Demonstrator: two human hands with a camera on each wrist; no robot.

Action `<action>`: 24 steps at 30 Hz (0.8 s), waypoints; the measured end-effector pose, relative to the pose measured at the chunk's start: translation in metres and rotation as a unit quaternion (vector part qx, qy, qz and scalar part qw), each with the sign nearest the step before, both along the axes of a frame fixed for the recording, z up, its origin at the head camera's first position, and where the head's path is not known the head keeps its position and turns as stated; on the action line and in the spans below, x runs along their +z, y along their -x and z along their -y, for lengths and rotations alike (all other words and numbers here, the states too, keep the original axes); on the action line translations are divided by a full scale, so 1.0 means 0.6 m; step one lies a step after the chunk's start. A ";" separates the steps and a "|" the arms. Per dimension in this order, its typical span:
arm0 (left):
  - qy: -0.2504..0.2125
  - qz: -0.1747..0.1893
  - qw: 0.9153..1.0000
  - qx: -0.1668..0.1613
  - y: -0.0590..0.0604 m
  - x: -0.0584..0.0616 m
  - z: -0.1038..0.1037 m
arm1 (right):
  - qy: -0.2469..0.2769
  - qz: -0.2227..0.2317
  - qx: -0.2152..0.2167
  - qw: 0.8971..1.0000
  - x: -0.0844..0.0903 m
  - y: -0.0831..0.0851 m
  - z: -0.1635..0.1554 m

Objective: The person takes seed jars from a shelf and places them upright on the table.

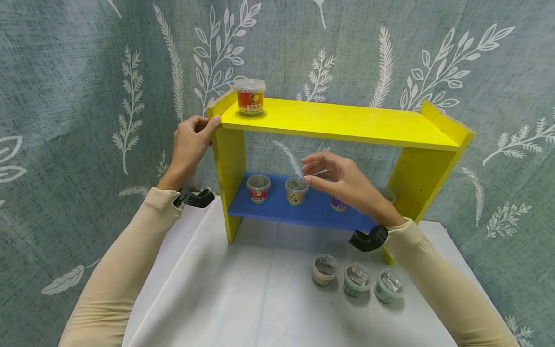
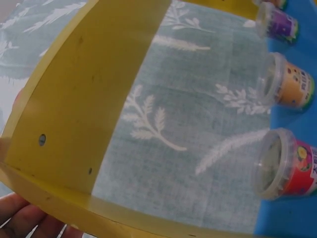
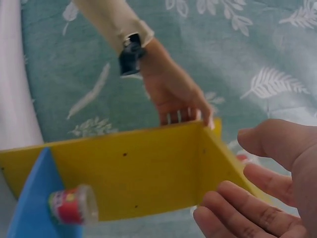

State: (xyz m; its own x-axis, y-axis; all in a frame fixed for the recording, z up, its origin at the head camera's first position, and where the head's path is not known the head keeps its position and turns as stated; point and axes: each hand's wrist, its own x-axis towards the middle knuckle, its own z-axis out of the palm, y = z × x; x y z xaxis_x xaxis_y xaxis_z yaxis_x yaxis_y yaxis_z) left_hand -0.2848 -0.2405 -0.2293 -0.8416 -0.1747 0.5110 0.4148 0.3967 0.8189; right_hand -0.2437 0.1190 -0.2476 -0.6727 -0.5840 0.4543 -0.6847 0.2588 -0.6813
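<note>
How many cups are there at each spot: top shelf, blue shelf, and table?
Cup on the yellow top shelf: 1
Cups on the blue shelf: 4, two partly hidden by the right hand
Cups on the table: 3
Total: 8

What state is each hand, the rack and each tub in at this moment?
left hand: grips the yellow rack's top left corner.
right hand: open, holding nothing.
red tub: upright, lidded, on top shelf.
blue shelf tubs: upright.
three table tubs: upright in a row.
</note>
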 end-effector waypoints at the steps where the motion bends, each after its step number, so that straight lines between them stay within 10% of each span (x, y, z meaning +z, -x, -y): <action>1: 0.001 0.001 1.000 0.001 0.000 0.000 0.001 | 0.004 0.000 0.002 1.000 0.005 0.002 0.004; 24: -0.004 0.019 1.000 0.015 0.002 0.004 -0.003 | 0.071 0.053 0.025 0.996 0.087 0.033 0.071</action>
